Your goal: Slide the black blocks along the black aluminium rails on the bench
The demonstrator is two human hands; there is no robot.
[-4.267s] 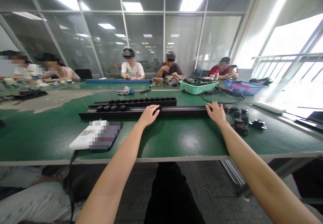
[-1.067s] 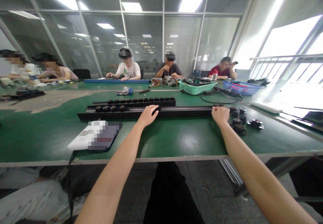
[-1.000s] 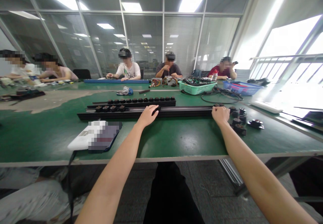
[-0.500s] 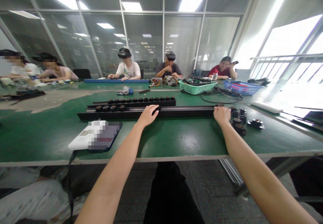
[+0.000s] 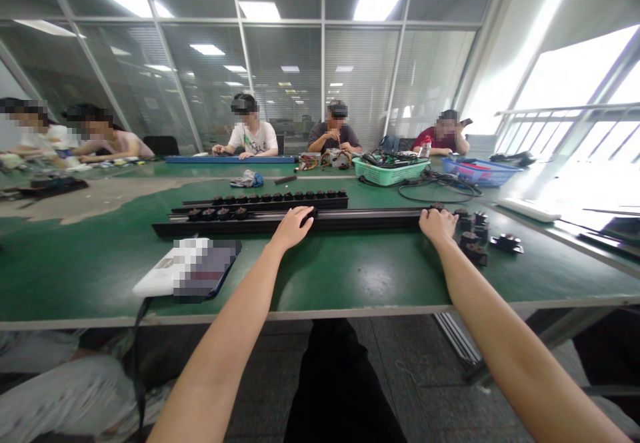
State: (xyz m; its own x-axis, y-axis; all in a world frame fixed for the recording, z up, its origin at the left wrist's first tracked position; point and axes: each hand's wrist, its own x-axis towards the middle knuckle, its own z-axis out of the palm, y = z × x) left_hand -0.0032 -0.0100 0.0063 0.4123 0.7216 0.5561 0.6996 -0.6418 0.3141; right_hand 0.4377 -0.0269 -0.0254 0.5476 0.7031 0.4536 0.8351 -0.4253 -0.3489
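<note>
My left hand lies curled over a small black block on a long black rail, which rests on the green bench top. My right hand grips the same rail near its right end. Several round black carriages sit on the rail's left part. A second rail behind it carries a row of similar parts. Loose black carriages stand just right of my right hand.
A white pad with a dark case lies near the bench's front edge, left of my arms. Farther back are a green basket, tangled cables, a blue basket, and several co-workers seated across the bench.
My right hand has shifted rightward along the rail toward its end since the oldest frame. My left hand stays on the block. The view has tilted slightly.
</note>
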